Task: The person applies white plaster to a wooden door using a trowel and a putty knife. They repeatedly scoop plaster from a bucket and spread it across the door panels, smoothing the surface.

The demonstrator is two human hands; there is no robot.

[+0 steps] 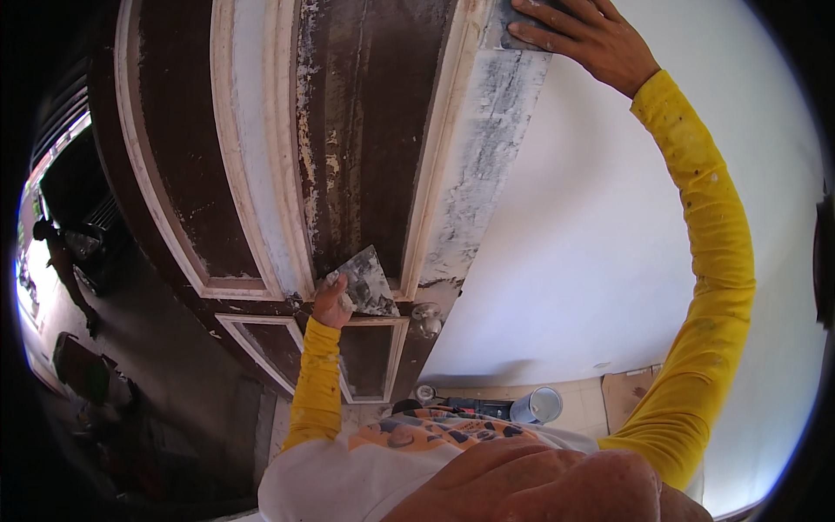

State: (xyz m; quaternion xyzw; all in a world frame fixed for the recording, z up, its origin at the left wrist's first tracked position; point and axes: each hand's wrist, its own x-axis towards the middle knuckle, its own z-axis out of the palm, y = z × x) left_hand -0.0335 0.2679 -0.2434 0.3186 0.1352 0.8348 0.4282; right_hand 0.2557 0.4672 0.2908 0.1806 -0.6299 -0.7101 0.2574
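Note:
A dark brown panelled door (391,130) with pale, stripped mouldings stands before me. My left hand (330,304) is closed on one edge of a metal putty plate (369,278), smeared grey and white, in front of the door's middle rail. Up high, my right hand (596,42) presses a flat grey blade (497,33) to the door's right-hand stile (487,165); its fingers lie over the blade, whose full shape is cut off at the top. Streaky white and grey filler covers that stile below the blade. A round doorknob (426,320) sits just right of the plate.
Right of the door is a white wall (600,217). On the tiled floor near my body stand a grey bucket (537,406) and dark items I cannot make out. Brown cardboard (628,391) lies by the wall. In the dim space at far left is another person (65,265).

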